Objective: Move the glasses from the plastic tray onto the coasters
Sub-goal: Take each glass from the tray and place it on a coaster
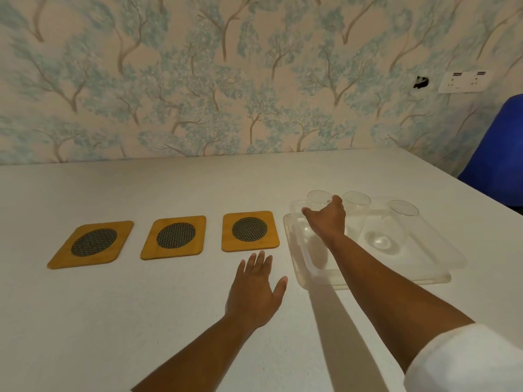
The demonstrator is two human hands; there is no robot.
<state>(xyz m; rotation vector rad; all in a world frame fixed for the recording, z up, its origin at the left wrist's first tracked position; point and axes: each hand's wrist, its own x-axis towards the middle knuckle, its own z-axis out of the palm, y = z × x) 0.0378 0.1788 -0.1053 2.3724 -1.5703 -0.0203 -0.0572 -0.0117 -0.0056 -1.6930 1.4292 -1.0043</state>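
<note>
Glasses, 3 of them, stand upright in the clear plastic tray [308,267] near the desk's [169,306] right edge. The right hand [327,217] wraps its fingers around the leftmost glass [318,200]. The left hand [256,290] lies flat, fingers spread and holding nothing, just in front of the nearest of 3 coasters [250,231].

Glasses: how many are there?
3, all in the plastic tray: left glass at the right hand, middle glass, right glass. None seems hidden.
</note>
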